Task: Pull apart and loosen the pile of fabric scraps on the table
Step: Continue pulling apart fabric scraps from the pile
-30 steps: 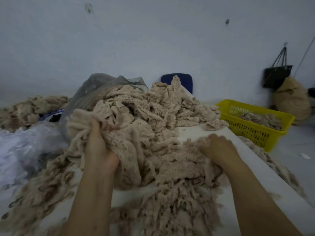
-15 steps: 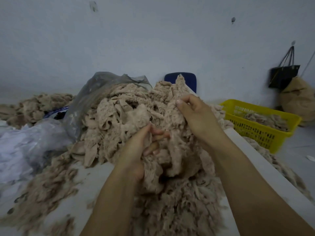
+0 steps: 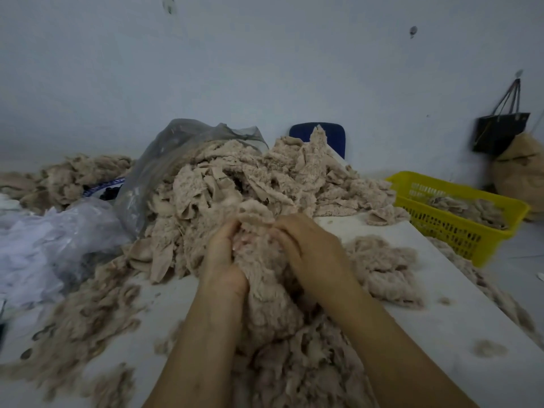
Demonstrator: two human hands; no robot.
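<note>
The big pile of beige fabric scraps (image 3: 253,189) sprawls across the white counter (image 3: 418,316), with a yellow basket (image 3: 459,228) just off its right edge. Both hands, left hand (image 3: 223,260) and right hand (image 3: 312,251), are buried in the front of the pile, each clenched around the same clump (image 3: 265,278).

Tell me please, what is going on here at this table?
A person is working through beige fabric scraps. The left hand and the right hand grip one clump close together in front of the big pile on the white table. Loose scraps lie around, and a yellow basket at the right holds more.
</note>
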